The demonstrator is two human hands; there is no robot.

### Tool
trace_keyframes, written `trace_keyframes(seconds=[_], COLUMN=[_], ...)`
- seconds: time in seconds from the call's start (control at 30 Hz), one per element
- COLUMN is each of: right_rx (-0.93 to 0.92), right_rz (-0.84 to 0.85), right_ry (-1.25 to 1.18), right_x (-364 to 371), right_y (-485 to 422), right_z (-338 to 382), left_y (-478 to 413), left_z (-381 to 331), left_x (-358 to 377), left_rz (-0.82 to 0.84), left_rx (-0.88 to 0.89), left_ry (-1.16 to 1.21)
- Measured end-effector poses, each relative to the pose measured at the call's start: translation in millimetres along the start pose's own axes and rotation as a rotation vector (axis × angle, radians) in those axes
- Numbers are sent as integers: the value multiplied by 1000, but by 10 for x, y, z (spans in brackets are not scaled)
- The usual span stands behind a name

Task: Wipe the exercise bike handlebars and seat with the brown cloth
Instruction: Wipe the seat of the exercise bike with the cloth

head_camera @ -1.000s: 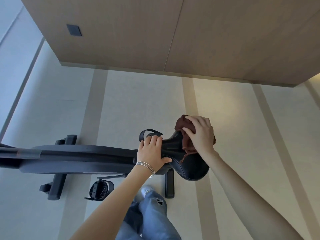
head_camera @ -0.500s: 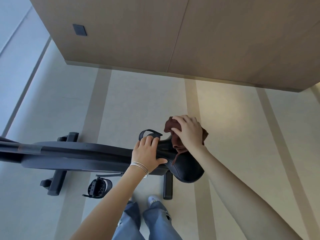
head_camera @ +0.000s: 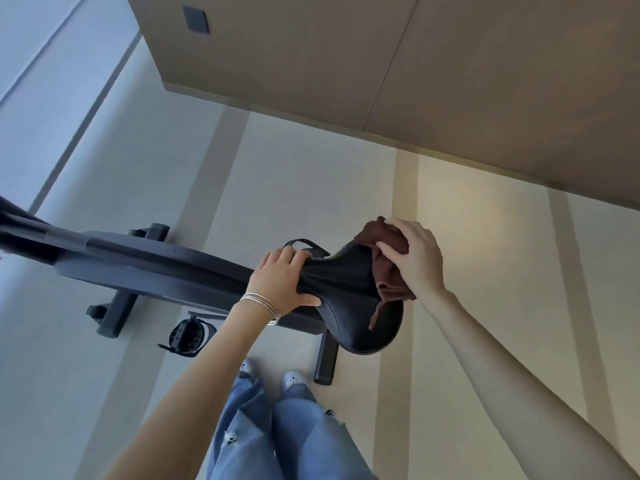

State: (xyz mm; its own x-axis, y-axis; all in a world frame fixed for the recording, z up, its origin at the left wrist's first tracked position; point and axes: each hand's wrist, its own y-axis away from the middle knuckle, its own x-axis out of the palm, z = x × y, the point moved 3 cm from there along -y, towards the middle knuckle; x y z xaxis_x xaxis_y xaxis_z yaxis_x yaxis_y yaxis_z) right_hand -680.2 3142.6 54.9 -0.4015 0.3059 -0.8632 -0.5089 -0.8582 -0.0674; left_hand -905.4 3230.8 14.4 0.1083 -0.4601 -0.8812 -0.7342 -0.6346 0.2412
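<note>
1. Nearest, the left hand (head_camera: 282,278) is wrapped around the narrow nose of the black seat (head_camera: 349,292), fingers over the top and thumb beneath — a steadying hold.
2. Just beyond it, the right hand (head_camera: 414,258) lies spread and pressed flat on the brown cloth (head_camera: 388,271), bunched under the palm on the seat's wide rear.
3. The cloth looks soft, light and limp — one corner dangles below that hand, so a full-palm hold suits it.
4. The seat seems firm and smooth, perhaps slippery.
</note>
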Motion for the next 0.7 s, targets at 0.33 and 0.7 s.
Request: trace_keyframes(seconds=[0.33, 0.7], right_rx=[-290, -548], right_rz=[23, -43], right_ry=[77, 126], right_x=[93, 245], right_y=[18, 495], right_z=[259, 535], left_y=[92, 672], left_z=[-74, 384], left_x=[-29, 45], left_rz=[-46, -132], left_rx=[-123, -382], left_ry=[-14, 145])
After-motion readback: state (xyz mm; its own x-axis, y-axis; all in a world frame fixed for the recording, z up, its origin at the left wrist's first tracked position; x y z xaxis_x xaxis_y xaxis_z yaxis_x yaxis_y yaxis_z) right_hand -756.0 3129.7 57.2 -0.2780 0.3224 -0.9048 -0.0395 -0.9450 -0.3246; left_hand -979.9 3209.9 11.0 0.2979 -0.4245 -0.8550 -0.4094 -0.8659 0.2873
